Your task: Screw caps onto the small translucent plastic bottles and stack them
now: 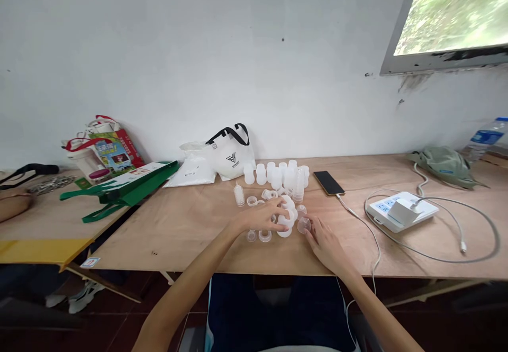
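My left hand [262,215] reaches over a group of white plastic rings [286,232], its thumb and fingers curled round one of them. Beside it, my right hand [327,243] has thumb and forefinger at the sides of a small clear plastic cup [304,226], the palm low over the wood. Loose clear rings [265,235] and a small clear cap [251,235] lie by my left wrist. Behind the hands stand several frosted white plastic containers [261,174] and a stack of clear cups [298,185]. My left fingers partly cover the pieces under them.
A clear pointed bottle [239,195] stands left of the containers. Further back are a white bag [232,156] and a white packet [192,169]. A green bag [127,188] lies left. To the right are a phone [329,183], a power strip [400,211], cables and a cap [444,164].
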`<state>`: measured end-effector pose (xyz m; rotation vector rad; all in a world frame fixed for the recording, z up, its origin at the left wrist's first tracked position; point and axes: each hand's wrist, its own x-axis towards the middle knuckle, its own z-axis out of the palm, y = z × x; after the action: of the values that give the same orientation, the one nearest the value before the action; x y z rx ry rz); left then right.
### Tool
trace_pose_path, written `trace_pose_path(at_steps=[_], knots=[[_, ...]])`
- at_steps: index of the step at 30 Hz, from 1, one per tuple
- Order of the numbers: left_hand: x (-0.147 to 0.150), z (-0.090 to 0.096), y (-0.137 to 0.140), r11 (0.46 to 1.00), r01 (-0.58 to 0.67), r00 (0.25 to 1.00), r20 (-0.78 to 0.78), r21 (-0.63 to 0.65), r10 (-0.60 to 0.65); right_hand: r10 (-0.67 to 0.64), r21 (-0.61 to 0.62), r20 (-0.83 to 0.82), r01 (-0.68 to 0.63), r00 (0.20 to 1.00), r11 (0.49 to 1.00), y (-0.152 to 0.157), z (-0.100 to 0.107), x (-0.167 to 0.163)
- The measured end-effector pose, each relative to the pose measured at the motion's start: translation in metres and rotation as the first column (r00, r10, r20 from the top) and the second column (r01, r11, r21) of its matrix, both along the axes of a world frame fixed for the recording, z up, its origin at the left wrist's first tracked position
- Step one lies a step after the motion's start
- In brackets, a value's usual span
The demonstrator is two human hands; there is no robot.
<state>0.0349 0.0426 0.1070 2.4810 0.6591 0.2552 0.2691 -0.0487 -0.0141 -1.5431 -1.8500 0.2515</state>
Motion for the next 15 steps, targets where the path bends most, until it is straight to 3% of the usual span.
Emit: trace_pose_path(at_steps=[9,12,15], knots=[[0.001,0.008,-0.002,0.998,-0.054,0.998,-0.032,-0.012,0.053,0.008,-0.015,-0.028,-0.009,1.000,1.000,-0.001,0.000,0.001],[-0.003,0.013,-0.007,0.994,-0.070,0.997,-0.004,0.083,0.071,0.009,-0.012,-0.062,-0.010,0.998,1.000,-0.001,0.002,-0.001],[-0.005,0.024,-0.028,0.955,-0.210,0.971,0.162,0.210,0.178,0.014,0.050,-0.114,-0.008,0.993,0.999,-0.002,0.007,-0.002]])
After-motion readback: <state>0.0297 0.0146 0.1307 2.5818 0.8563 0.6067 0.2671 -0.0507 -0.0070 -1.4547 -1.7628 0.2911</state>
